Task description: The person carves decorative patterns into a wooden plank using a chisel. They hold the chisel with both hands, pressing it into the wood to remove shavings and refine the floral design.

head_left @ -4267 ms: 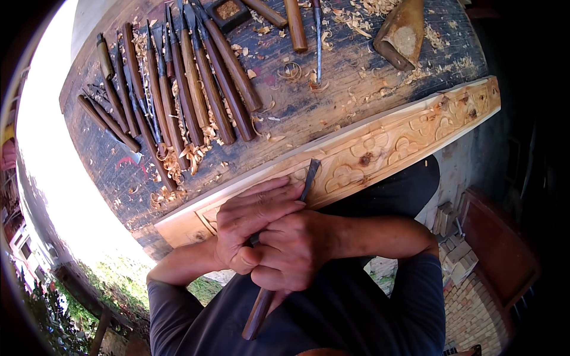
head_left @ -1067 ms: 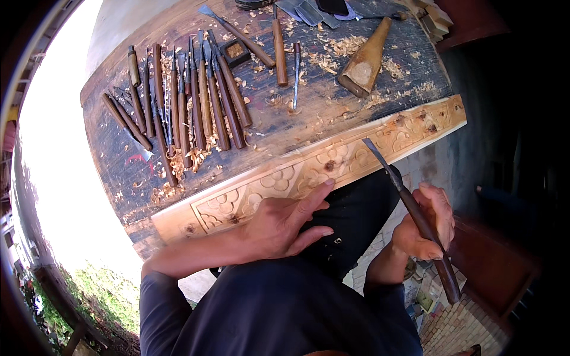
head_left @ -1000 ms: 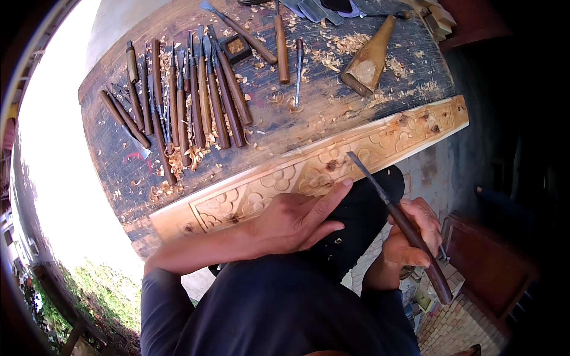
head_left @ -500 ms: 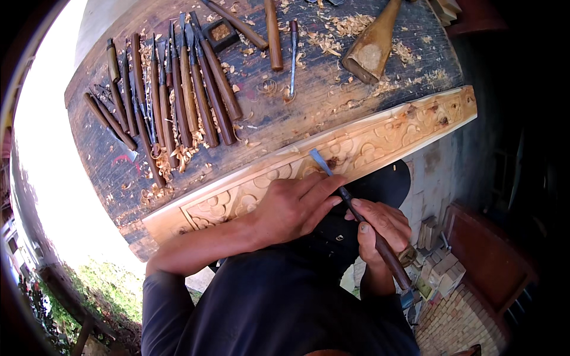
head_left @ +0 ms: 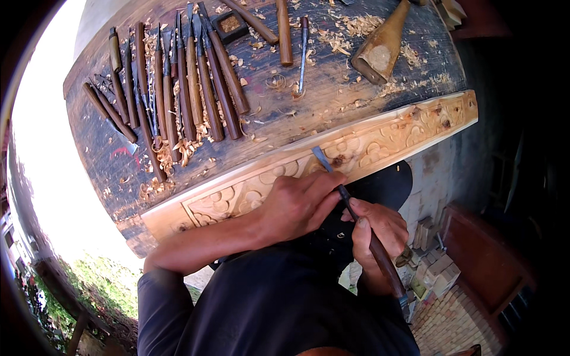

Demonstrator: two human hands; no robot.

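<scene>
A pale wooden board point(head_left: 392, 136) carved with floral shapes lies along the near edge of the worn worktable point(head_left: 303, 110). A chisel point(head_left: 323, 160) slants across it, its flat blade resting on the carving near a dark knot. My left hand point(head_left: 294, 202) lies low on the board with its fingers bent against the chisel's shank, gripping it. Closed round the dark wooden handle is my right hand point(head_left: 380, 234), lower and to the right, beyond the board's near edge. The handle's end points down toward my body.
A dense row of chisels point(head_left: 196, 83) lies among curled shavings at the left of the table. A wooden mallet point(head_left: 383, 50), a small dark box point(head_left: 230, 24) and loose tools lie farther back. Wood blocks point(head_left: 442, 267) and a reddish panel point(head_left: 481, 255) are below at the right.
Over the last second the chisel has come left and down onto the board. The right hand moved up-left with it, and the left hand's outstretched fingers bent onto the shank.
</scene>
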